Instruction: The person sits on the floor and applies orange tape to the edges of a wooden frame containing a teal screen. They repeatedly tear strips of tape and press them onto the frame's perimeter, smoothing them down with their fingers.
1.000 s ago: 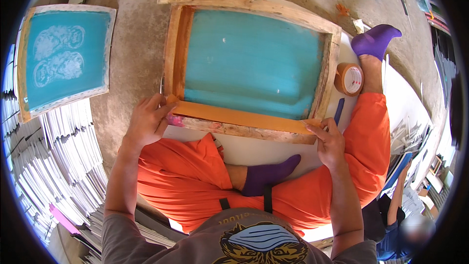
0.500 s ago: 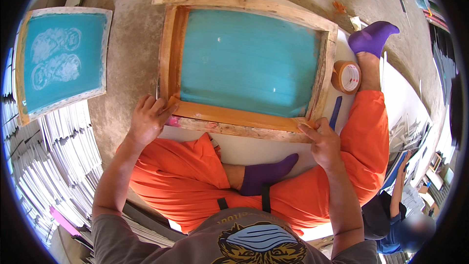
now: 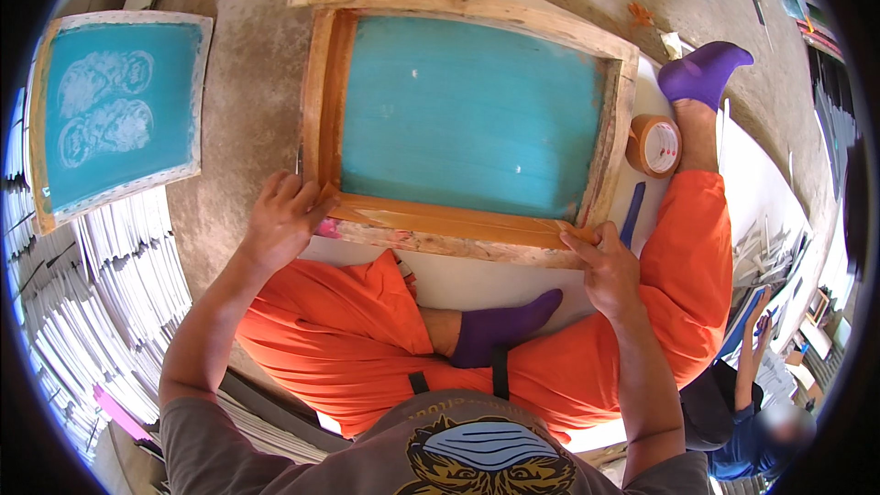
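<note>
A wooden screen-printing frame [image 3: 431, 236] with turquoise mesh [image 3: 467, 110] lies in front of me between my legs. A strip of brown packing tape [image 3: 440, 215] runs along the inner side of its near bar. My left hand [image 3: 286, 218] is closed on the strip's left end at the near left corner. A thin, blade-like tip [image 3: 299, 161] sticks up beside those fingers; the rest of it is hidden. At the near right corner, my right hand [image 3: 605, 264] pinches the strip's other end against the frame. Brown tape also lines the frame's left inner side.
A brown tape roll [image 3: 656, 147] and a blue strip-shaped tool [image 3: 632, 213] lie right of the frame, by my leg. Another turquoise screen [image 3: 174, 96] rests at left above white stacked sheets [image 3: 115, 275]. A co-worker [image 3: 747, 435] sits at lower right.
The strip's edge has lifted slightly and looks more stretched between my hands. My left elbow has shifted outward to the left. Both hands stay at the same corners.
</note>
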{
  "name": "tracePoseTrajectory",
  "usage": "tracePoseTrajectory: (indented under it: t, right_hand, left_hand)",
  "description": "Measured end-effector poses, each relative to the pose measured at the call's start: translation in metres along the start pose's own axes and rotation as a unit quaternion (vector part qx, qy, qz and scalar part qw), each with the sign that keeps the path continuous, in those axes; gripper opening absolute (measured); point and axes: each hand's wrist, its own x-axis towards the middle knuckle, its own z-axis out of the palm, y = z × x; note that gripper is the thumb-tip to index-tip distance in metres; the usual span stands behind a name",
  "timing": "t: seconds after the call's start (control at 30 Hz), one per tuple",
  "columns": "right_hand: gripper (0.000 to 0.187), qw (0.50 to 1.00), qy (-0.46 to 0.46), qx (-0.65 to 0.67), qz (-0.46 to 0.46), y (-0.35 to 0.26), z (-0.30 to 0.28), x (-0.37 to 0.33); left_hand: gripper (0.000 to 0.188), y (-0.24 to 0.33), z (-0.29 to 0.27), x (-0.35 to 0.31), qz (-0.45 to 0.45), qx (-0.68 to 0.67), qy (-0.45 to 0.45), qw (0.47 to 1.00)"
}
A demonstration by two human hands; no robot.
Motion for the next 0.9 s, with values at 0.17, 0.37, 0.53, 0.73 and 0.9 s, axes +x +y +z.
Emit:
tracePoseTrajectory:
  t: [0.17,0.37,0.53,0.73,0.9]
  right_hand:
    - [0.053,1.0,-0.009,-0.008,-0.001,0.004,0.002,-0.002]
    - [0.051,1.0,-0.026,-0.007,0.007,0.002,0.0,0.0]
    - [0.051,0.999,-0.042,-0.006,0.019,0.003,0.001,-0.001]
    - [0.05,0.999,-0.047,-0.004,0.019,0.004,0.002,0.0]
    - [0.048,0.998,-0.054,-0.012,0.024,0.005,0.004,-0.001]
  left_hand:
    - [0.038,-0.001,-0.003,0.008,0.013,-0.015,-0.003,1.0]
    - [0.034,0.002,0.0,0.009,0.004,-0.032,0.011,0.999]
    - [0.034,0.002,-0.002,0.01,0.008,-0.019,-0.012,1.0]
    - [0.033,0.002,0.0,0.009,0.007,-0.014,-0.005,1.0]
    - [0.028,0.002,0.0,0.01,0.006,-0.009,-0.003,1.0]
